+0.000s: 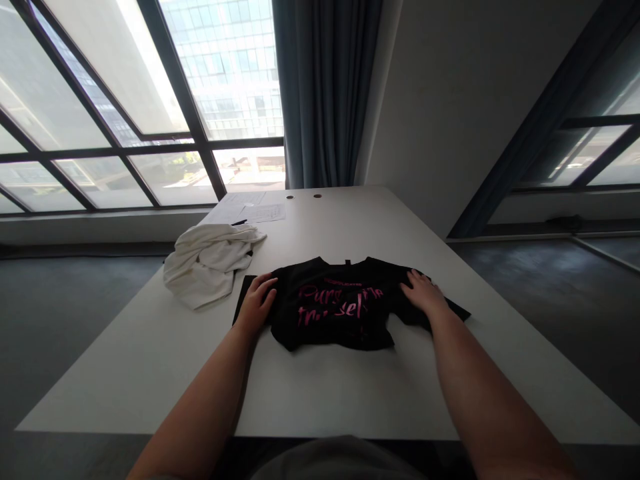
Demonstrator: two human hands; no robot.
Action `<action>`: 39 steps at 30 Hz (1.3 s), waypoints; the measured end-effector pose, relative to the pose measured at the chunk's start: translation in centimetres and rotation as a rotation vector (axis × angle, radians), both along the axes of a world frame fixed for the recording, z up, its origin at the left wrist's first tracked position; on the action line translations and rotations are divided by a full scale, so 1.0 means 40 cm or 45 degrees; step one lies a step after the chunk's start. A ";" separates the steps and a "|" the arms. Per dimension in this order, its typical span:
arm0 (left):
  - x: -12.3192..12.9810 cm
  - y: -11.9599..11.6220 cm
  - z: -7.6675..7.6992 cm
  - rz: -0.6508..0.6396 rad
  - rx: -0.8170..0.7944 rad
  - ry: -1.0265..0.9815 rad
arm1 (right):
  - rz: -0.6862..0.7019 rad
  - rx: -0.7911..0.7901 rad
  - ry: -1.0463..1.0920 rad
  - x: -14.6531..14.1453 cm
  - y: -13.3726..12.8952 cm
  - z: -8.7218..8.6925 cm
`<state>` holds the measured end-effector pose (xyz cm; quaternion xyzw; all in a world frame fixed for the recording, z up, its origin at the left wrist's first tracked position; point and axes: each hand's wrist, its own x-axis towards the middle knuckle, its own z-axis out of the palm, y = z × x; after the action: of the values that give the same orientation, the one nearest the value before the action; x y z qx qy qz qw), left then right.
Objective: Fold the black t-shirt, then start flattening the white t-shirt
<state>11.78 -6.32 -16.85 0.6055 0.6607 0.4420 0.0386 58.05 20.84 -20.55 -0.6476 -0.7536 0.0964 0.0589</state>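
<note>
A black T-shirt [320, 327] with pink lettering lies spread on the white table, its neckline facing the far side. Its lower edge is uneven, with a gap near the right sleeve. My left hand [257, 303] rests on the left sleeve with its fingers apart. On the right sleeve, my right hand [424, 292] lies flat, fingers spread. Neither hand grips the cloth.
The white table [340, 397] extends away from me. A crumpled white cloth [205, 263] lies at its left side. Behind it are papers [265, 213] and a dark pen [239, 222]. Farther back hangs a blue-grey curtain [325, 93] beside the windows.
</note>
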 end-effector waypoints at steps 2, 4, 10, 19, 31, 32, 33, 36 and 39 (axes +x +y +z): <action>0.007 0.003 -0.003 -0.070 -0.107 0.023 | -0.040 0.043 0.062 0.024 0.011 -0.004; 0.010 0.008 -0.012 -0.117 -0.226 0.058 | -0.048 0.077 0.085 0.034 0.007 -0.007; 0.017 0.029 -0.039 -0.055 -0.505 0.257 | 0.051 0.531 0.158 -0.023 -0.085 0.023; 0.040 0.039 -0.036 0.283 -0.631 0.289 | 0.938 0.154 0.433 -0.255 -0.270 0.050; -0.054 0.020 -0.038 0.759 -0.628 0.326 | 0.479 0.013 0.777 -0.121 -0.179 0.073; -0.056 0.019 -0.035 0.764 -0.640 0.321 | 0.461 0.028 0.790 -0.119 -0.175 0.067; -0.058 0.019 -0.033 0.774 -0.648 0.316 | 0.465 0.042 0.797 -0.120 -0.173 0.062; -0.072 0.023 -0.029 0.807 -0.651 0.306 | 0.522 0.074 0.779 -0.132 -0.173 0.054; -0.089 0.031 -0.027 0.768 -0.636 0.295 | 0.549 0.098 0.752 -0.139 -0.175 0.054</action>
<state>8.24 -5.10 -17.92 0.4021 0.8958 0.1883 -0.0214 52.47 13.85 -18.39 -0.4154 -0.8263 0.2611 0.2768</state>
